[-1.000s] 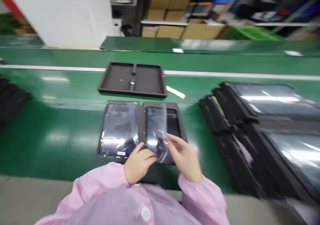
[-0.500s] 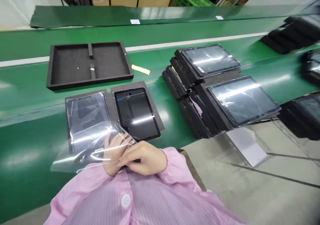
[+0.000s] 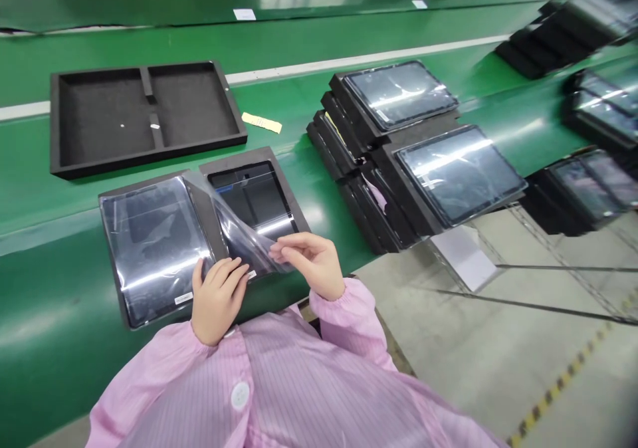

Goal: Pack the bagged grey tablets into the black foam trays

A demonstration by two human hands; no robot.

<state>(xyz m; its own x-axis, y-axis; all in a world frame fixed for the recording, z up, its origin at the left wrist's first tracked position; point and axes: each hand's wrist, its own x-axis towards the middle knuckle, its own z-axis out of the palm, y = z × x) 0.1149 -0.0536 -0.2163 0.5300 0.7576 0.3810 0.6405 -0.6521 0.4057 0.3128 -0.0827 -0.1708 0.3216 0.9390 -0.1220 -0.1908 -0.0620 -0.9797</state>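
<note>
Two tablets lie side by side in dark foam pads. Clear film covers the left tablet [image 3: 154,242], with a small white label near its lower edge. A loose sheet of clear film [image 3: 234,228] slants across the right tablet [image 3: 256,192], whose upper part is bare. Pinched between the fingertips of my right hand [image 3: 316,262] is the right edge of this film, lifted and curled. My left hand [image 3: 219,302] rests with its fingers spread at the lower edge between both tablets, close to the film's lower corner and a white label.
Behind the tablets stands a black foam tray [image 3: 109,115] with a divider. A yellow paper strip [image 3: 262,123] lies beside it. To the right are stacked foam pads with film-covered tablets [image 3: 461,172]; further stacks [image 3: 573,195] sit at far right on the green worktop [image 3: 44,262].
The film has gone from in front of my hands onto the right tablet. My right hand has moved right and up with its edge; my hands have separated. The view has shifted.
</note>
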